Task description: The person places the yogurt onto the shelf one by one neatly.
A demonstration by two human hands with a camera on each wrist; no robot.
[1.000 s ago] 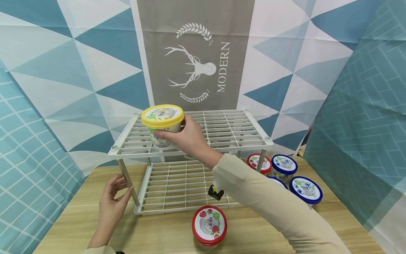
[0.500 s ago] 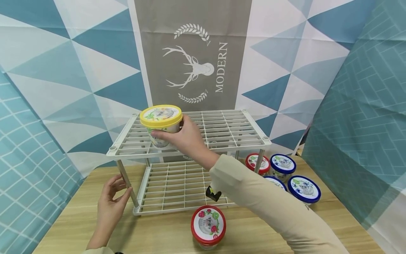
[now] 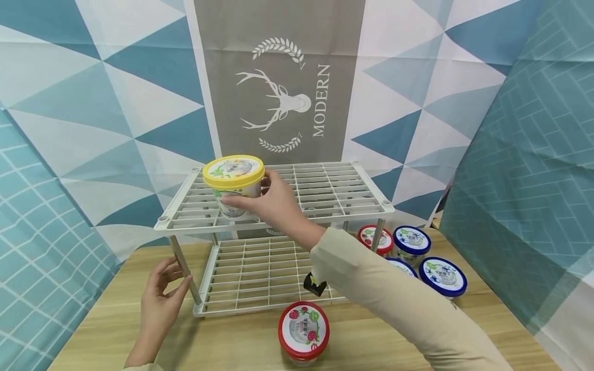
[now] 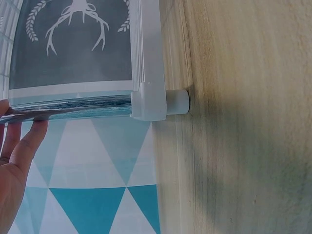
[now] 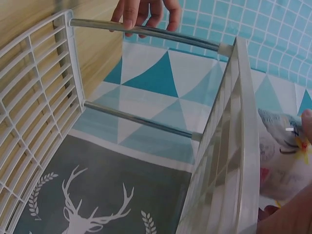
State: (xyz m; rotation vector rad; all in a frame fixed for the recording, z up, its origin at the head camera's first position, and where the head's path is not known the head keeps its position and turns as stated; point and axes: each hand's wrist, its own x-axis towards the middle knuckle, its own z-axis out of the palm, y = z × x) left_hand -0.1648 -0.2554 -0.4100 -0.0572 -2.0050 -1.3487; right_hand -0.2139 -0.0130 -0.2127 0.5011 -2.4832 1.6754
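My right hand (image 3: 274, 201) grips a paper tub with a yellow lid (image 3: 233, 172), thumb on its near side. The tub is upright at the left end of the upper tier of a white two-tier rack (image 3: 325, 217). In the right wrist view the tub's printed side (image 5: 280, 156) shows beside the tier, partly covered by the hand. My left hand (image 3: 160, 301) holds the rack's front left metal post (image 3: 180, 257) between thumb and fingers; the left wrist view shows fingertips on that post (image 4: 87, 105). A red-lidded tub (image 3: 303, 330) stands on the table before the rack.
Right of the rack stand another red-lidded tub (image 3: 375, 239) and several blue-lidded tubs (image 3: 443, 275), one partly behind my sleeve. The wooden table (image 3: 232, 340) carries the rack. A patterned cloth (image 3: 283, 31) hangs behind, and the right forearm crosses before the rack.
The view shifts slightly, moving the whole scene a little left. Both hands keep their holds, and the yellow-lidded tub stays at the same end of the upper tier.
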